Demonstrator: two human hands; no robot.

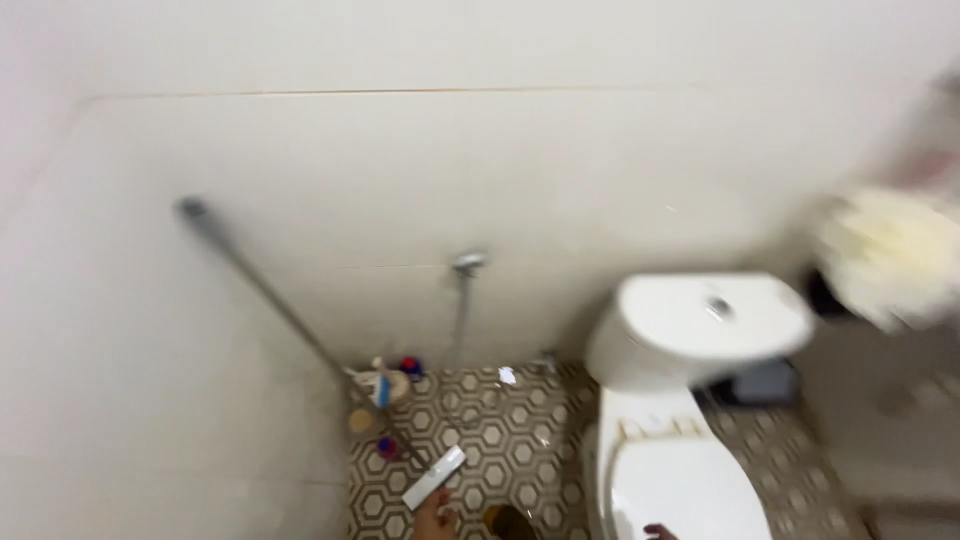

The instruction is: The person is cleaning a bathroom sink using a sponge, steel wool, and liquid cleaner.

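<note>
At the right edge a blurred pinkish shape, my right hand (932, 160), is raised against the wall. Just below it is a fluffy pale yellow pad (888, 255), which the hand seems to hold; motion blur hides the fingers. The pad hovers above and to the right of the white toilet tank (700, 320). My left hand is out of view. Two bare feet show at the bottom edge, one (435, 518) on the floor tiles and one (660, 531) at the closed toilet lid (680, 480).
A long grey handle (270, 300) leans on the left wall, reaching into the corner. A sprayer hose (465, 290) hangs on the back wall. Bottles (385, 385) cluster in the corner. A white flat bar (433, 478) lies on the hexagon-patterned floor. A dark bin (765, 380) stands behind the toilet.
</note>
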